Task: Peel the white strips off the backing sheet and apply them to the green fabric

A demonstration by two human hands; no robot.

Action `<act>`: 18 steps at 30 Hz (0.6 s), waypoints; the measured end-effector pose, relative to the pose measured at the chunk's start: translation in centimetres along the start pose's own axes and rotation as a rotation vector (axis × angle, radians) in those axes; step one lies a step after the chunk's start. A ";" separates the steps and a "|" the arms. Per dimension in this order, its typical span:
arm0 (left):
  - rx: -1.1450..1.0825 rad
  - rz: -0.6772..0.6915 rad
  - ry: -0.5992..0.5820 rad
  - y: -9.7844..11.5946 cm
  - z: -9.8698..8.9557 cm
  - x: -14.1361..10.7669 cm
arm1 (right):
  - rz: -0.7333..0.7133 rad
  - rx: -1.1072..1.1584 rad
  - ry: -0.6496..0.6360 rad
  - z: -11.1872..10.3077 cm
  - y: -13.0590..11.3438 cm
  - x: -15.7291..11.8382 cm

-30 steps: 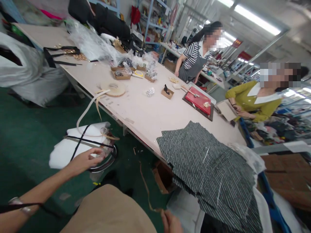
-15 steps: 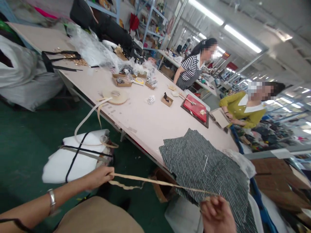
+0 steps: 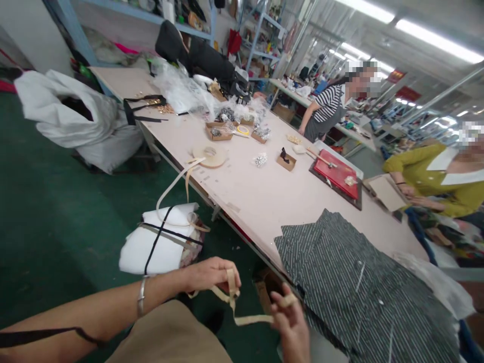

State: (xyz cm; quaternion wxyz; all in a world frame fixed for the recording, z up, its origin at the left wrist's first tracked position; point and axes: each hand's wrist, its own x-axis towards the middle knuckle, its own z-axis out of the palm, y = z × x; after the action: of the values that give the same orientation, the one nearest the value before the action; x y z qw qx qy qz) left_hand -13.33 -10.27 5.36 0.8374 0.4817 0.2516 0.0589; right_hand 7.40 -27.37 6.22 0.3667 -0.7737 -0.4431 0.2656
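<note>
A narrow beige tape [image 3: 251,319] runs between my two hands in a slack, bent line. My left hand [image 3: 212,275], with a silver bangle at its wrist, is closed on the tape, and a loop stands up by its fingertips. The other end is pinched in my right hand [image 3: 290,317], a short piece showing over the fingers. Both hands are in front of the table edge, above the floor. Dark striped fabric sheets [image 3: 363,282] lie on the table right of my right hand. A roll of beige tape [image 3: 212,155] rests at the near table edge, its end trailing down.
A white bundle tied with black straps [image 3: 159,242] sits on the green floor. The long table [image 3: 257,194] holds small boxes, plastic bags and a red board [image 3: 336,174]. Two people stand across it. A large white sack [image 3: 86,121] is at the left.
The tape was stretched taut between my hands; now it hangs slack. My hands have come closer together, the left moving right and the right moving left. The view has shifted left.
</note>
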 end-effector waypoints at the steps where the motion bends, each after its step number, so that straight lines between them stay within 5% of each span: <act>1: -0.045 0.012 -0.036 0.6 1.1 0.0 | 0.028 0.187 -0.046 2.6 -0.7 0.1; 5: -0.206 0.081 0.020 1.3 1.4 -0.6 | 0.086 0.392 -0.369 9.4 -2.7 -0.7; 11: -0.280 0.088 0.409 -2.5 -3.7 -2.3 | -0.160 0.210 -0.185 6.9 -3.8 -0.6; 15: -0.276 0.000 0.239 -4.0 -1.4 -2.0 | -0.311 0.400 -0.131 7.4 -6.5 1.2; 18: -0.367 0.000 -0.004 -4.6 0.7 -1.6 | -0.044 0.785 -0.205 9.9 -7.8 2.6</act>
State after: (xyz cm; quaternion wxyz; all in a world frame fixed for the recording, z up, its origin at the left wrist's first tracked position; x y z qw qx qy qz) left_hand -15.05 -13.76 2.37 0.9117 0.3209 0.2350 0.1028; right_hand -2.51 -19.11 6.42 0.5937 -0.5349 -0.3586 0.4825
